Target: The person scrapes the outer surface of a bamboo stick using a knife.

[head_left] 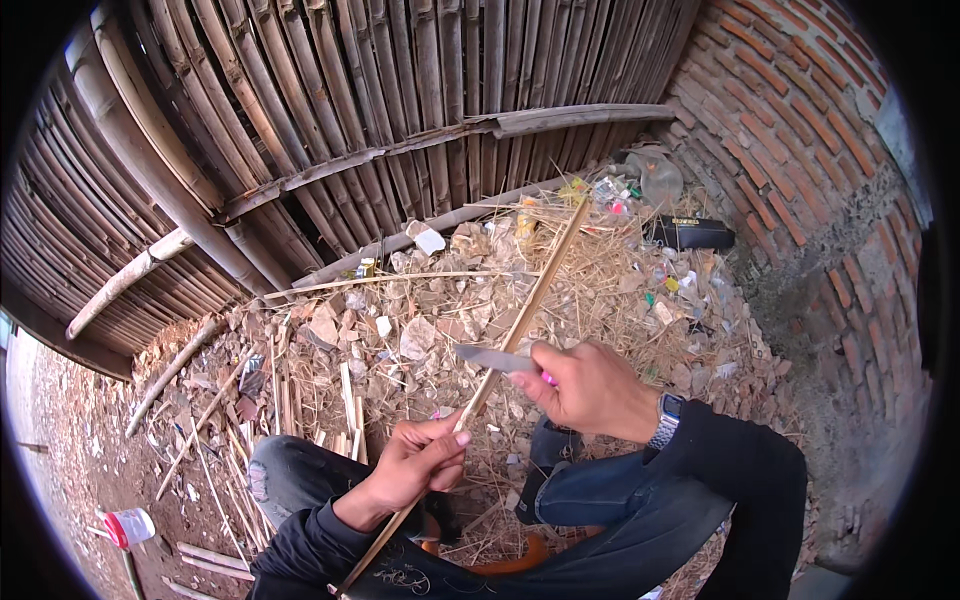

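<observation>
A long, thin bamboo strip (pixel 535 300) slants from my lap up and away to the right. My left hand (pixel 420 465) is closed around its lower part, with the thumb lying along it. In my right hand (pixel 590 385) is a knife, gripped by a handle of which only a bit of pink shows. The knife blade (pixel 495 360) points left and lies across the strip, above my left hand. Whether its edge bites into the bamboo I cannot tell. A watch (pixel 666 420) is on my right wrist.
Split bamboo pieces (pixel 352 405) lie on the rubble-strewn ground to the left. A bamboo wall (pixel 380 100) stands ahead and a brick wall (pixel 790 120) at the right. A black case (pixel 692 233) lies by the bricks. A red-and-white tub (pixel 130 527) sits at the lower left.
</observation>
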The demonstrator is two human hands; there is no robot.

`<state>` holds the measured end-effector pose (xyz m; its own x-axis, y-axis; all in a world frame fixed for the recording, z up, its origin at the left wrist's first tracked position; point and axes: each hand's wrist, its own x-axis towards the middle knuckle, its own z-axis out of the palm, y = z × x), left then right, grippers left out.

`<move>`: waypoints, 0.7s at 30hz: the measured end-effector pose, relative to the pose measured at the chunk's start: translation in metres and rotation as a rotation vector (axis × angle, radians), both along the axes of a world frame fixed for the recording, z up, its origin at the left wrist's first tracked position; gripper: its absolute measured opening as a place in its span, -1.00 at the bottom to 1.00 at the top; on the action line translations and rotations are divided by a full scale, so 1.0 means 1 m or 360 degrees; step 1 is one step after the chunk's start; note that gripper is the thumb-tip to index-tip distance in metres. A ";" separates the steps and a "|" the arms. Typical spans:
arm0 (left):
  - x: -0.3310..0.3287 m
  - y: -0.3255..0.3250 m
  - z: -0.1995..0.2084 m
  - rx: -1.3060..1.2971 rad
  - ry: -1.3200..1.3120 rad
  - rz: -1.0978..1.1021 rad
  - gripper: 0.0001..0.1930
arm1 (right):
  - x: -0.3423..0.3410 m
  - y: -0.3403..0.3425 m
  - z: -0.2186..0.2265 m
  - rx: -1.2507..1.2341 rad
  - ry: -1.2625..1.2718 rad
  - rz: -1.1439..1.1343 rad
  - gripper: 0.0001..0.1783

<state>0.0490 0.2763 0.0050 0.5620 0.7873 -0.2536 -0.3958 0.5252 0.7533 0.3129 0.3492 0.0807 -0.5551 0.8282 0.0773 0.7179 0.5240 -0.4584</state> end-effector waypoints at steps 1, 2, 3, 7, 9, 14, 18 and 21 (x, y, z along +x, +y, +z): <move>-0.003 -0.003 0.000 0.0005 0.0024 0.0004 -0.63 | 0.004 0.013 0.001 0.0005 0.0024 0.0004 -0.52; -0.005 -0.005 0.001 -0.0023 0.0067 0.0050 -0.65 | 0.017 0.033 0.005 0.0009 0.0095 -0.0175 -0.53; -0.006 -0.006 0.002 -0.0050 0.0107 0.0087 -0.67 | 0.024 0.043 0.007 0.0012 0.0164 -0.0363 -0.54; -0.005 0.002 -0.003 -0.0088 0.0096 0.0052 -0.80 | 0.019 0.035 -0.001 0.0179 0.0019 -0.0413 -0.52; -0.002 -0.001 0.007 -0.0112 0.0065 0.0048 -0.84 | 0.004 0.014 -0.004 -0.0020 -0.0146 -0.0144 -0.45; -0.013 -0.013 0.008 -0.0265 -0.0020 -0.0002 -0.74 | 0.036 0.055 0.001 0.0235 0.0118 -0.0681 -0.40; -0.009 -0.023 0.018 -0.0057 -0.0041 -0.0095 -0.62 | 0.091 0.056 0.010 0.0498 0.0228 -0.0963 -0.39; -0.013 -0.015 0.014 -0.0227 -0.0029 -0.0057 -0.58 | 0.062 0.034 0.020 0.0460 0.0380 -0.0819 -0.41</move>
